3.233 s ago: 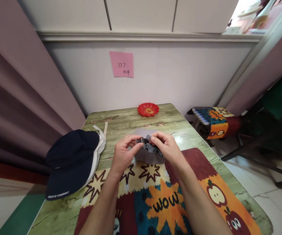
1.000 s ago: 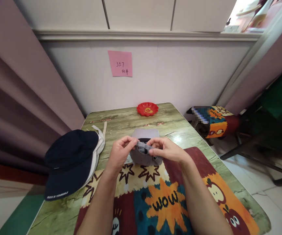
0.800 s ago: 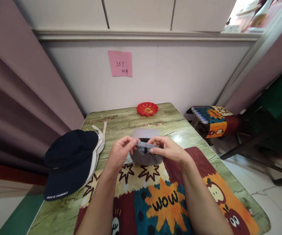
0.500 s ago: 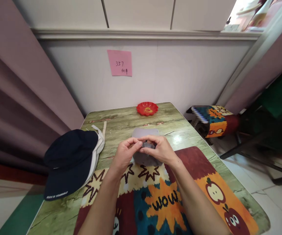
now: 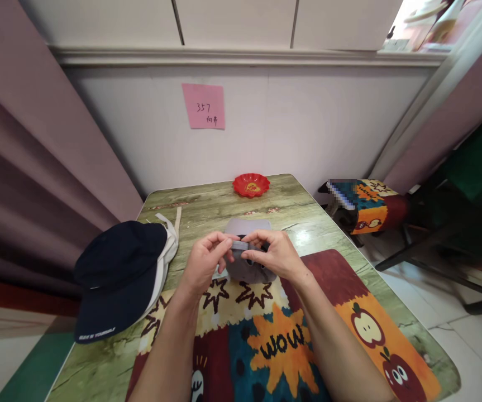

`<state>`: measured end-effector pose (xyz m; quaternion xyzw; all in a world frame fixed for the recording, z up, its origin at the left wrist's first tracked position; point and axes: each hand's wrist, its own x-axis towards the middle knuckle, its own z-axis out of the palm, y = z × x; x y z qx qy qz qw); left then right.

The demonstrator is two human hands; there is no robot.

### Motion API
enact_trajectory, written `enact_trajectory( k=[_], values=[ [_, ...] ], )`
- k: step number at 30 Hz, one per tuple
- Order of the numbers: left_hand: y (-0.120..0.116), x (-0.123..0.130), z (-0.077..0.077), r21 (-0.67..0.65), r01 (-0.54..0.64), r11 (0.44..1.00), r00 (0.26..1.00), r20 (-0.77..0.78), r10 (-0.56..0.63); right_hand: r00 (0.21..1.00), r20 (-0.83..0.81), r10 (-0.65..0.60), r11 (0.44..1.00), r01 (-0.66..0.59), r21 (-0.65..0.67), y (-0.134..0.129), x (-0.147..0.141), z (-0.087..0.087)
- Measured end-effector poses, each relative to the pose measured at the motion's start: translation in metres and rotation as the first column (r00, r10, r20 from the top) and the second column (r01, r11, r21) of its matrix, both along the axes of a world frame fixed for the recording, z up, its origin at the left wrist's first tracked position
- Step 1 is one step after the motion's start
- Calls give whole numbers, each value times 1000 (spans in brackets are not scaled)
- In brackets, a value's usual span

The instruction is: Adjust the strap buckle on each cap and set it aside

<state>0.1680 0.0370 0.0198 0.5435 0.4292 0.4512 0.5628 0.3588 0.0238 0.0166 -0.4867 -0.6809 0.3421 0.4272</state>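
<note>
Pinching the strap at the back of the grey cap, the left hand and right hand meet over the table. Pulled unevenly, the strap may slip from the fingertips and come loose.

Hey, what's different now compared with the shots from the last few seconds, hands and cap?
The right hand slid left along the grey cap's back strap until its fingertips nearly meet the left hand's; the dark opening under the strap, open a second ago, is now mostly covered. Both hands kept their pinch throughout. The navy hat, red dish and pink note stayed put.
</note>
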Motion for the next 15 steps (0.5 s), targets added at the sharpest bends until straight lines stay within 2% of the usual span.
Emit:
enact_trajectory(
  k=[2,5,8,9,11,13,15],
  values=[
    [-1,2,-1,-30,26,999,1000,-13,-27,1000,-8,6,1000,-6,7,-1,-3,0],
    [0,4,-6,-81,105,991,987,-115,-114,999,-26,40,999,-40,-3,-1,-2,0],
    [3,1,-10,-90,123,988,970,-200,-139,994,28,108,992,-106,-68,2,14,-1],
    [4,-1,-11,-86,117,989,969,-210,-133,992,84,95,991,-86,-99,3,22,-2],
    [6,-6,-11,-86,118,989,966,-219,-134,965,261,-14,984,60,-171,6,42,-5],
    [7,-10,-10,-90,129,988,962,-229,-147,906,415,-77,929,216,-299,9,60,-12],
    [8,-12,-10,-91,135,987,958,-241,-153,910,415,-6,830,236,-505,12,70,-21]
  ],
)
